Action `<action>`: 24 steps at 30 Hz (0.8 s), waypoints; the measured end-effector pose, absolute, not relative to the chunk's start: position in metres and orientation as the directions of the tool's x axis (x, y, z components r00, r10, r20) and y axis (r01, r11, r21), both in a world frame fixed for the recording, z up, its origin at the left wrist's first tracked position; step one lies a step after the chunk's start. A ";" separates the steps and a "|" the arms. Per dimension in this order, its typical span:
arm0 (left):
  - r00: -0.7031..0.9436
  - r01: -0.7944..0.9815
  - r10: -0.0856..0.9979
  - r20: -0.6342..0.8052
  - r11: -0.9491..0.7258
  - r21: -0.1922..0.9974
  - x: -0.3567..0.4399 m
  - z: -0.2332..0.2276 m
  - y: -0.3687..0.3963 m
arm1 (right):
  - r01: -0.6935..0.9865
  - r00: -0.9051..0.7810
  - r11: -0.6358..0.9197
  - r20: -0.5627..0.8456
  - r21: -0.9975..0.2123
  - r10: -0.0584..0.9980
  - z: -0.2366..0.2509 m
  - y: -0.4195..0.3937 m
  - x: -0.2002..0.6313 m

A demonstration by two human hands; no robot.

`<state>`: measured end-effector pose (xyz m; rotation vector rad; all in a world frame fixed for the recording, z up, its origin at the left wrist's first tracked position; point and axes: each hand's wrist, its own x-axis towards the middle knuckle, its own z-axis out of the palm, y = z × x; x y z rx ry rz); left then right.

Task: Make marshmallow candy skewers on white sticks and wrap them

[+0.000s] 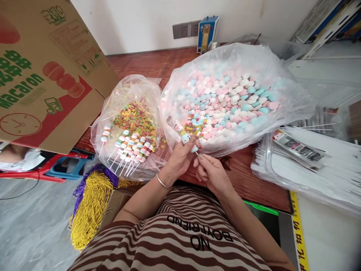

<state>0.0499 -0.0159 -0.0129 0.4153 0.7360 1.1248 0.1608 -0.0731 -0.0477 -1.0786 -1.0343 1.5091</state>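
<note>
Left hand (pixel 182 156) clamps a half-wrapped candy skewer (pixel 183 136); right hand (pixel 210 171) pinches its stick. A dozen-odd finished skewers (pixel 131 148) lie bagged; the big candy bag (pixel 225 101) stays full.

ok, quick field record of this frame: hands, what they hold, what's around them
left hand: grips a candy skewer in a clear printed sleeve
right hand: pinches the skewer's thin white stick end
surface: reddish-brown wooden table
behind hands: large clear plastic bag of pink, blue and white round candies
left of hands: smaller clear bag of multicoloured ring candies with finished skewers
far left: printed cardboard box
right: stack of clear sleeves
</note>
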 end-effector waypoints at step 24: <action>0.134 -0.762 0.924 -0.358 0.327 0.558 0.056 -0.008 -0.002 | -0.156 -0.073 -0.113 -0.103 -0.981 0.992 -0.047 -0.072 0.156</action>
